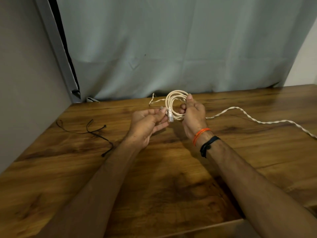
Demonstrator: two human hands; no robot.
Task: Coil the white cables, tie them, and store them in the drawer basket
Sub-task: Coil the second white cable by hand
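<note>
A coiled white cable [173, 102] hangs above the wooden table [154, 177], held upright as a round loop of several turns. My right hand [193, 115] grips the coil's right side, thumb on top. My left hand [149, 122] pinches the cable's end near its clear plug [170, 117] at the coil's lower left. A second white twisted cable [248, 117] lies loose on the table to the right and runs off the right edge; a short white twisted end [154, 100] shows behind the coil. No drawer basket is in view.
Thin black ties [91, 131] lie on the table to the left. A grey curtain [171, 48] hangs behind the table's far edge. A wall closes the left side. The table's near edge runs at the bottom right.
</note>
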